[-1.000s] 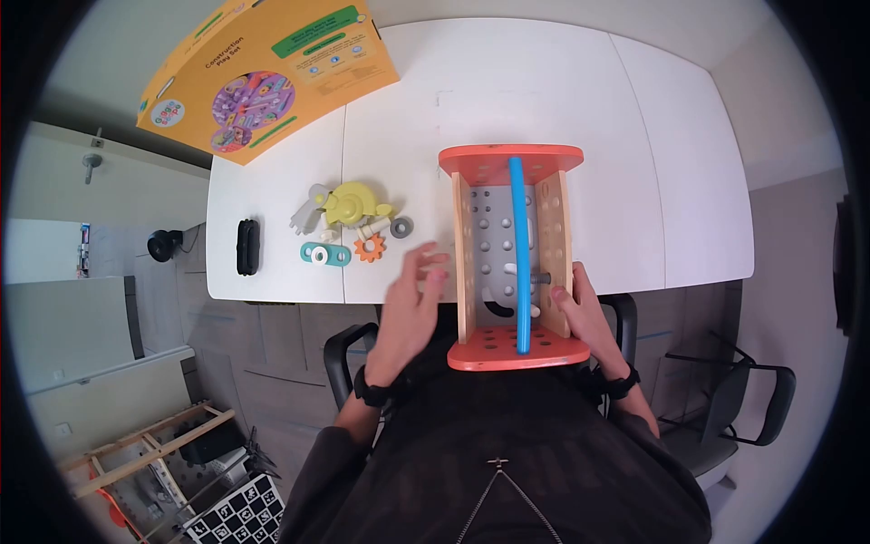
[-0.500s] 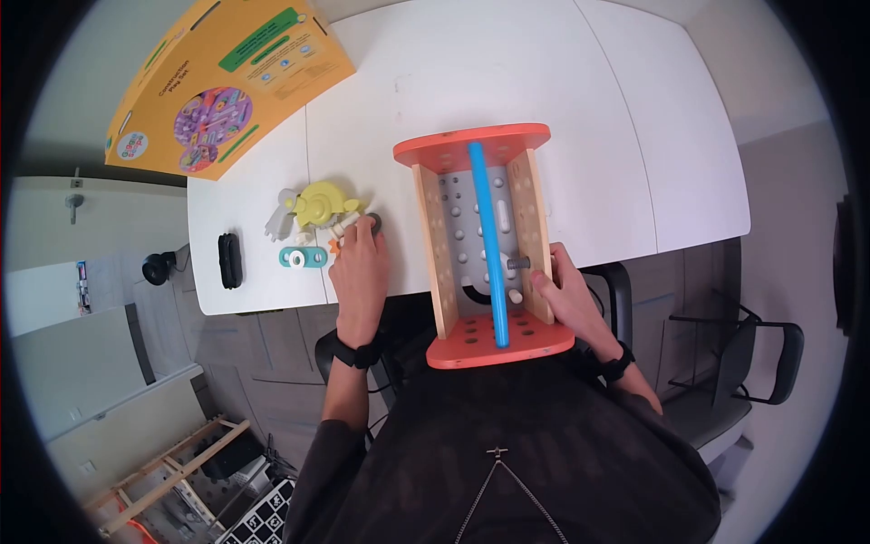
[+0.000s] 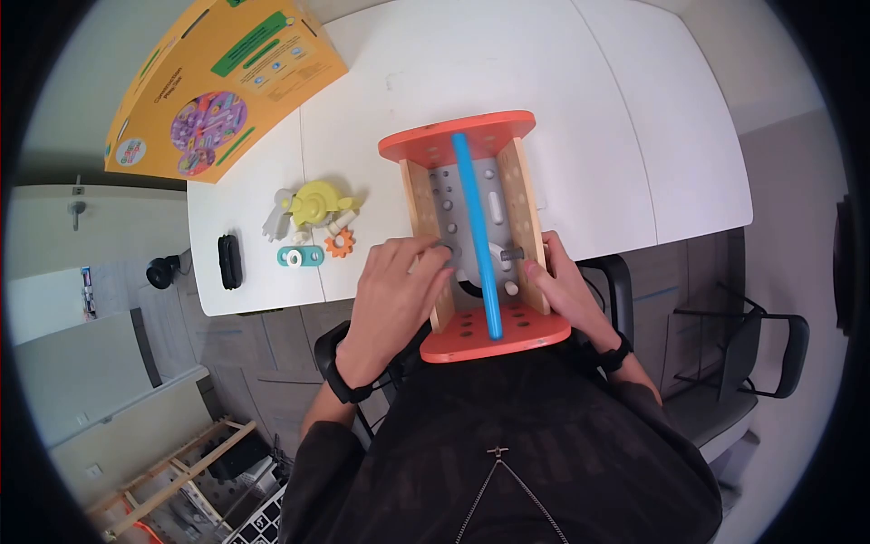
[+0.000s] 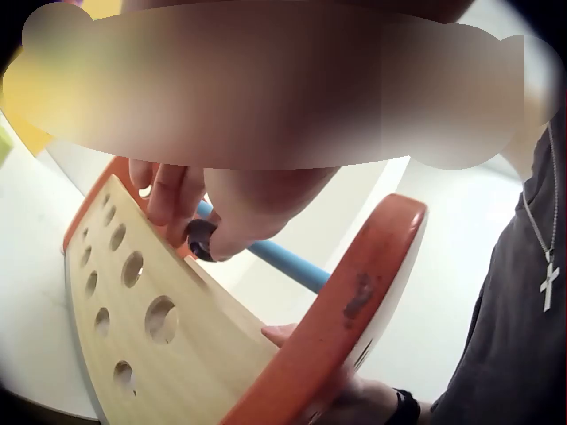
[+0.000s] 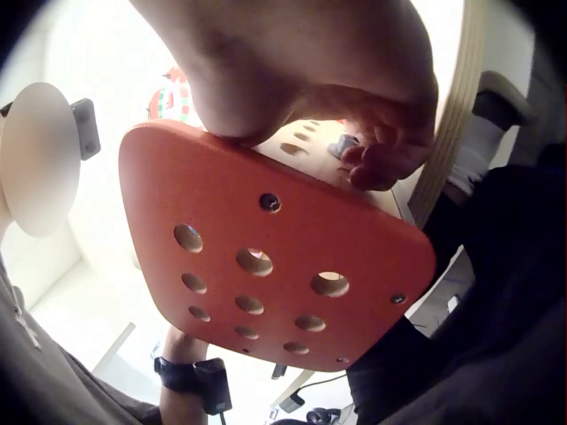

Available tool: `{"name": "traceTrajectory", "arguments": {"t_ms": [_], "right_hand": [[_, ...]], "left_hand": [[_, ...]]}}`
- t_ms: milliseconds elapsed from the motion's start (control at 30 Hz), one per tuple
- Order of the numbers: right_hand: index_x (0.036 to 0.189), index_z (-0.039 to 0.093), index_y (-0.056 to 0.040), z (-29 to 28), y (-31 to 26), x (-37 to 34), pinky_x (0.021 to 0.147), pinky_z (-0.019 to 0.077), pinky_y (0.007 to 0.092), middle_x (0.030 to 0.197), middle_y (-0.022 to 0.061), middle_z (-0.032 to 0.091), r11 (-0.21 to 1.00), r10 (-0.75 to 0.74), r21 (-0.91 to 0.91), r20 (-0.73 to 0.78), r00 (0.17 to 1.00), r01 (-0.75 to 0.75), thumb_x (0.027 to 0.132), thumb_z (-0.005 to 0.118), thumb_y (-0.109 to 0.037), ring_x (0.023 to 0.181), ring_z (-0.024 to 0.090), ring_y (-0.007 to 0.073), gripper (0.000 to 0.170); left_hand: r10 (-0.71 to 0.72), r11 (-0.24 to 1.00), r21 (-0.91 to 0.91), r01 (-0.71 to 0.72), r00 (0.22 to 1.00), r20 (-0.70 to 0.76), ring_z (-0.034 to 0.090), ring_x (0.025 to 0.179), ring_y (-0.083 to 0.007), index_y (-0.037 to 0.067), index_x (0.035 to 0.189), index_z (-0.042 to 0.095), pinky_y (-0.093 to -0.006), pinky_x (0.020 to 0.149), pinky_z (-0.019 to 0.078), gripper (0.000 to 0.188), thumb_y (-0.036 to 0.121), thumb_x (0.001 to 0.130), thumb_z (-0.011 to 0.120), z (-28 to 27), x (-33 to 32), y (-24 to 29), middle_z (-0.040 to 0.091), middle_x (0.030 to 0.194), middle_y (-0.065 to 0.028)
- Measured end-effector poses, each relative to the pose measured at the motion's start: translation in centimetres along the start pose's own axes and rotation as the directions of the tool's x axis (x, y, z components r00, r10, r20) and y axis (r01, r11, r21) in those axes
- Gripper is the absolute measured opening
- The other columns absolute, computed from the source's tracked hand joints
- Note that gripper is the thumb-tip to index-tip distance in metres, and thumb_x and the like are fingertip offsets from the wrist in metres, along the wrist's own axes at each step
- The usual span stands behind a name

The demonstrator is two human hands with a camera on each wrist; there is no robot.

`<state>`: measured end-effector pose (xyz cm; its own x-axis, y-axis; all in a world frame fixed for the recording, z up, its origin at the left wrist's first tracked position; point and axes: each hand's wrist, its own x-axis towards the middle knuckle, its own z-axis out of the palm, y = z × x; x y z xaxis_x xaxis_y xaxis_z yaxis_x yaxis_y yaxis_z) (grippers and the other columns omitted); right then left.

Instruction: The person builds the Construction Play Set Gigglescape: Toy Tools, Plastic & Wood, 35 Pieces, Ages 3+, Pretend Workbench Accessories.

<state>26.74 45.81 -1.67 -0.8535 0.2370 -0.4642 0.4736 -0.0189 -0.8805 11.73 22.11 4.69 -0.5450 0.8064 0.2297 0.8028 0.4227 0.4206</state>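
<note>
My left hand (image 3: 394,286) pinches a small grey ring (image 4: 201,239) over the left wooden side (image 4: 146,292) of a toolbox with red ends (image 3: 494,343) and a blue bar handle (image 3: 478,227). Around the right wooden side (image 3: 526,199), my right hand (image 3: 573,288) grips the toolbox, thumb inside and fingers outside. A grey bolt (image 3: 513,255) passes inward from that side near the thumb. In the right wrist view, a grey piece (image 5: 344,146) shows beside the fingers of my right hand (image 5: 354,80).
Left of the toolbox lie a yellow piece (image 3: 317,203), an orange gear (image 3: 340,242), a teal strip (image 3: 310,255) and a black case (image 3: 230,262). A yellow-orange carton (image 3: 263,91) stands at the back left of the white table (image 3: 589,163).
My left hand reached out to the loose parts, took the grey ring from the table and brought it back to the toolbox's left side. My right hand kept its grip on the box.
</note>
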Motion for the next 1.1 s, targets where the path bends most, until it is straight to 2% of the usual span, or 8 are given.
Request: {"name": "traceTrajectory", "arguments": {"t_ms": [33,233,333,433,633,733,1033,1100], "right_hand": [[0.144,0.047,-0.0001,0.0,0.1,0.1,0.097,0.0534,0.0403,0.114,0.0171,0.071,1.0,-0.007,-0.003,0.002,1.0,0.007,0.11,0.064,-0.03,0.106,0.069,0.0233,0.048],[0.144,0.046,0.0018,-0.2,0.7,0.4,0.09,0.0549,0.0386,0.111,0.0156,0.07,1.0,-0.027,0.001,0.031,0.999,0.027,0.11,0.064,-0.032,0.099,0.07,0.0211,0.051],[0.144,0.046,0.0024,-0.1,0.8,0.3,0.086,0.0548,0.0379,0.108,0.0149,0.07,0.999,-0.043,0.011,0.027,0.999,0.042,0.11,0.065,-0.032,0.096,0.07,0.0204,0.051],[0.143,0.047,0.0025,0.1,1.0,0.4,0.081,0.0546,0.0372,0.103,0.0141,0.071,0.997,-0.071,0.032,0.021,0.997,0.07,0.11,0.065,-0.031,0.089,0.069,0.0198,0.051],[0.142,0.046,0.0024,-0.2,0.0,0.1,0.061,0.0515,0.0343,0.091,0.0121,0.072,0.998,-0.027,0.05,0.039,0.999,0.025,0.109,0.066,-0.027,0.064,0.063,0.0158,0.049],[0.141,0.046,0.0025,-0.1,0.0,0.2,0.056,0.0497,0.0337,0.089,0.0118,0.071,0.996,-0.037,0.079,0.037,0.999,0.034,0.109,0.067,-0.026,0.059,0.062,0.0151,0.048],[0.139,0.045,0.0033,-0.2,0.1,0.3,0.056,0.05,0.0338,0.085,0.0107,0.068,0.994,-0.06,0.092,0.051,0.997,0.055,0.108,0.067,-0.025,0.058,0.062,0.0153,0.047],[0.139,0.045,0.0035,-0.2,-0.1,0.2,0.056,0.05,0.0338,0.084,0.0103,0.067,0.995,-0.051,0.091,0.051,0.997,0.046,0.108,0.067,-0.025,0.058,0.062,0.0153,0.047]], "left_hand": [[0.011,1.0,-0.027,-0.009,0.999,0.051,0.065,0.114,-0.0279,0.008,0.111,0.071,-0.045,0.101,0.0492,0.02,0.013,0.094,0.081,0.4,0.2,0.0,0.072,0.12,-0.0075],[0.131,0.963,0.198,-0.184,0.959,0.252,0.064,0.121,-0.0293,0.006,0.119,0.069,-0.0535,0.116,0.0398,0.028,0.016,0.094,0.078,1.7,2.5,-0.2,0.072,0.119,-0.0092],[0.206,0.876,0.323,-0.357,0.884,0.42,0.065,0.124,-0.0287,0.005,0.123,0.067,-0.0564,0.12,0.0379,0.032,0.015,0.094,0.077,1.8,3.3,0.1,0.071,0.117,-0.0095],[0.293,0.904,0.164,-0.395,0.852,0.434,0.065,0.125,-0.0297,0.004,0.123,0.067,-0.0542,0.122,0.0388,0.033,0.016,0.094,0.077,3.0,3.8,-0.6,0.07,0.115,-0.0104],[0.257,0.965,-0.091,-0.245,0.824,0.505,0.068,0.113,-0.0365,0.006,0.127,0.064,-0.0503,0.105,0.0524,0.036,0.019,0.096,0.077,4.5,5.7,-1.3,0.069,0.114,-0.0137],[0.28,0.958,-0.196,-0.208,0.817,0.503,0.069,0.11,-0.0382,0.007,0.129,0.061,-0.0519,0.096,0.0545,0.037,0.018,0.097,0.077,4.3,6.4,-0.9,0.07,0.113,-0.0136],[0.098,0.976,-0.213,0.054,0.757,0.646,0.071,0.108,-0.0359,0.007,0.13,0.059,-0.0482,0.094,0.0557,0.042,0.024,0.098,0.08,4.1,8.0,-0.5,0.073,0.109,-0.015],[0.133,0.984,-0.175,-0.032,0.786,0.603,0.07,0.107,-0.0351,0.006,0.126,0.062,-0.0479,0.094,0.0553,0.037,0.028,0.1,0.078,4.8,7.4,-1.3,0.072,0.107,-0.0139]]}}
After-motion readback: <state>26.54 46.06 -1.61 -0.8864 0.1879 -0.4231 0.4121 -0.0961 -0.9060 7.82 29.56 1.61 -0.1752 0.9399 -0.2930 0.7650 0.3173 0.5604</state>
